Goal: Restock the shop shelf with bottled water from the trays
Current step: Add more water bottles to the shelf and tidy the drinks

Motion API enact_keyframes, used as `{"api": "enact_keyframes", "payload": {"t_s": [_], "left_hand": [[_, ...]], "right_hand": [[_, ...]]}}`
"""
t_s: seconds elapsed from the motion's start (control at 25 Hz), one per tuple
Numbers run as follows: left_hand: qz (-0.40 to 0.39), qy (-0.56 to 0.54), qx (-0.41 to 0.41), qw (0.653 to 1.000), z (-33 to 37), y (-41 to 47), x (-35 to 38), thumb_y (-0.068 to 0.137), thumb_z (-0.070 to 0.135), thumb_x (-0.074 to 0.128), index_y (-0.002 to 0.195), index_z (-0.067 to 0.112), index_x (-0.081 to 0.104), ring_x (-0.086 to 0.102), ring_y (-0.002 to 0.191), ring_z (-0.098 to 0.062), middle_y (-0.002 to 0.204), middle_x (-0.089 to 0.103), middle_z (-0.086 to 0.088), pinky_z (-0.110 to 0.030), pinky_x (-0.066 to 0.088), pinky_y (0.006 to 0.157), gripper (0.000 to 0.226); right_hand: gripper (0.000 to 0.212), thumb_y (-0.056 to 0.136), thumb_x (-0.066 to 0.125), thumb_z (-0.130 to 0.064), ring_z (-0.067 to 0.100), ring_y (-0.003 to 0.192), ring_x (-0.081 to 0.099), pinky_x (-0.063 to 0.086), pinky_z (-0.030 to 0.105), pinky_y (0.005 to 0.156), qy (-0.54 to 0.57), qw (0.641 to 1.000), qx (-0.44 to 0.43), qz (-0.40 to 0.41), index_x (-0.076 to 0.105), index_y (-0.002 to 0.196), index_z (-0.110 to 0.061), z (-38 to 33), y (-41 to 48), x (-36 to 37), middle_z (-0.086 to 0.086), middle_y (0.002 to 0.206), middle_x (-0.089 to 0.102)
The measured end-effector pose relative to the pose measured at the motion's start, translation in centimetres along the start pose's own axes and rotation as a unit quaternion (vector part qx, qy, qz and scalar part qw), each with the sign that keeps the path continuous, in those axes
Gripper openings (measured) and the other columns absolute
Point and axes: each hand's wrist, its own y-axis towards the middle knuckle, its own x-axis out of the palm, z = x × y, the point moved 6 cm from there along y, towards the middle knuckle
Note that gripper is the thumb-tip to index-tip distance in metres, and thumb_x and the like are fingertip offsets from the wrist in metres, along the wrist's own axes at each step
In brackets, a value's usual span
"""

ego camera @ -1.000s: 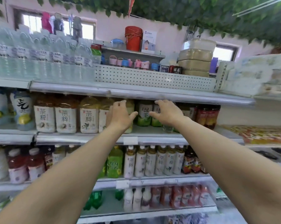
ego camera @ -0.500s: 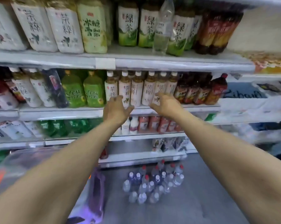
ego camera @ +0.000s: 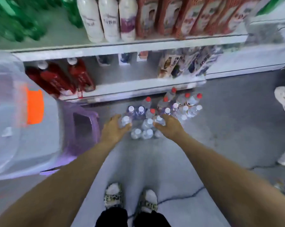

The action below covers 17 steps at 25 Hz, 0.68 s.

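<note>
My left hand (ego camera: 115,129) and right hand (ego camera: 170,126) reach down, fingers spread and uncurled, over the water bottles (ego camera: 147,124) on the floor. The left flanks a white-capped bottle (ego camera: 125,120); blur hides any contact.

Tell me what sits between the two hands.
White-capped water bottles on the floor stand between the left hand and right hand, per the head view.

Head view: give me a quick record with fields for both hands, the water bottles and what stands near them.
left hand: open, fingers spread over a white-capped bottle; contact unclear
right hand: open, at the cluster's near right side
clear plastic water bottles: upright cluster, red and white caps, on grey floor
left of cluster: purple plastic object
behind cluster: white bottom shelf
</note>
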Motion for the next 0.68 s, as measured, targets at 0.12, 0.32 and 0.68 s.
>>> {"api": "enact_keyframes", "payload": {"t_s": [0.12,0.32,0.68], "left_hand": [[-0.019,-0.027,-0.019,0.999,-6.9,3.8,7.1,0.062,0.067,0.076,0.137,0.013,0.055,0.057,0.122,-0.034,0.133,0.06,-0.016,-0.042,0.047,0.102,0.094],[-0.076,-0.037,-0.003,0.996,-15.0,11.5,17.7,0.07,0.031,0.091,0.148,0.015,0.046,0.052,0.13,-0.026,0.143,0.055,-0.01,-0.034,0.041,0.106,0.092],[-0.069,-0.152,0.076,0.983,-19.0,18.6,24.3,0.068,0.014,0.093,0.121,0.028,0.056,0.06,0.106,-0.009,0.113,0.064,0.022,-0.022,0.048,0.095,0.067]], "right_hand": [[0.052,0.089,0.078,-0.033,0.029,0.126,0.058,0.037,0.025,0.093,0.056,0.998,0.027,-0.002,0.062,0.133,-0.01,7.2,3.9,7.3,0.011,0.133,0.065],[0.063,0.078,0.087,-0.021,0.024,0.12,0.062,0.041,0.021,0.088,0.128,0.991,0.026,0.021,0.059,0.134,-0.011,15.6,10.8,18.2,0.007,0.129,0.067],[0.069,0.065,0.093,-0.02,0.015,0.12,0.062,0.05,0.033,0.104,0.297,0.951,-0.062,0.054,0.058,0.122,-0.036,20.0,17.4,25.1,-0.007,0.128,0.066]]}}
